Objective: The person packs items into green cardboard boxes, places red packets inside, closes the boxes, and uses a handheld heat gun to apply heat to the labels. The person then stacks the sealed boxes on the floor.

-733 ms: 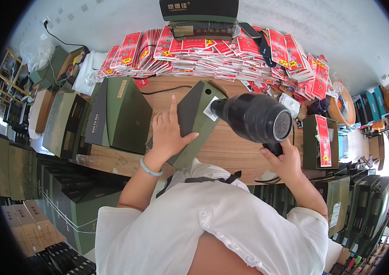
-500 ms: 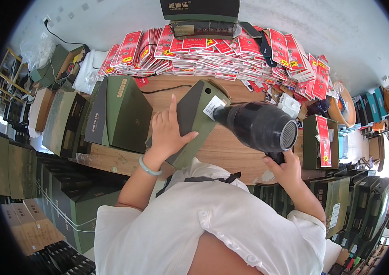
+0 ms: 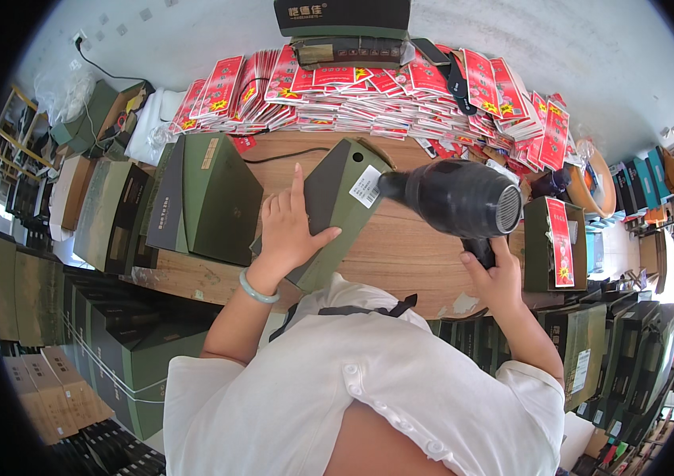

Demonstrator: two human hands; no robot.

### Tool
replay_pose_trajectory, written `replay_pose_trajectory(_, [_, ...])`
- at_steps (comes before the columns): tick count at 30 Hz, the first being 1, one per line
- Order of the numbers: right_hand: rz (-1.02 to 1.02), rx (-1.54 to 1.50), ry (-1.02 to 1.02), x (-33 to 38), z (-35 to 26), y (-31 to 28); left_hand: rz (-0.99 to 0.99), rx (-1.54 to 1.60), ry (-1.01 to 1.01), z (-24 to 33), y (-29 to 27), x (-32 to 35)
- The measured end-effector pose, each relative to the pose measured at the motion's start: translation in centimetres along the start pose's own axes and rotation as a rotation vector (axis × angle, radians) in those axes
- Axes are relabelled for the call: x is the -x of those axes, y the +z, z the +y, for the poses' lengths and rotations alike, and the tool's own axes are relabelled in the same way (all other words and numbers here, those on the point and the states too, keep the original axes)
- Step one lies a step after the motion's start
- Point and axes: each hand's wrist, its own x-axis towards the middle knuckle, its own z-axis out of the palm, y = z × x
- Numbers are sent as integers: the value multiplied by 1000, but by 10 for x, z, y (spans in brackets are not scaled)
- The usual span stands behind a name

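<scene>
A green and dark grey shoebox stands tilted on the wooden table in front of me, with a white printed label near its far end. My left hand rests on the box, fingers stretched and thumb spread to the side; a pale bangle circles that wrist. In my right hand, the handle of a black hair dryer is gripped. The dryer's nozzle points left at the label, close to its edge; whether they touch I cannot tell. Another green shoebox stands left of my left hand.
Piles of red and white printed cards line the back of the table, with a dark box on top. A black cord runs behind the shoebox. An open green box sits at the right. Stacked boxes fill the lower left.
My right hand has shifted the hair dryer slightly up and right, so more of the label shows. My left hand stays on the box.
</scene>
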Motion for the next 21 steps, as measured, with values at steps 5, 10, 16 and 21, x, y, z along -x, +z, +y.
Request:
replay_pose_trajectory(5, [-23, 42, 71, -13, -8, -4, 11, 9, 11, 0, -1, 0])
replay_pose_trajectory(10, [-58, 43, 101, -26, -14, -5, 12, 11, 15, 1, -1, 1])
replay_pose_trajectory(16, [-68, 35, 80, -41, -23, -1, 27, 18, 16, 2, 0, 1])
replay_pose_trajectory(21, [-102, 38, 102, -44, -27, 1, -22, 23, -11, 4, -5, 1])
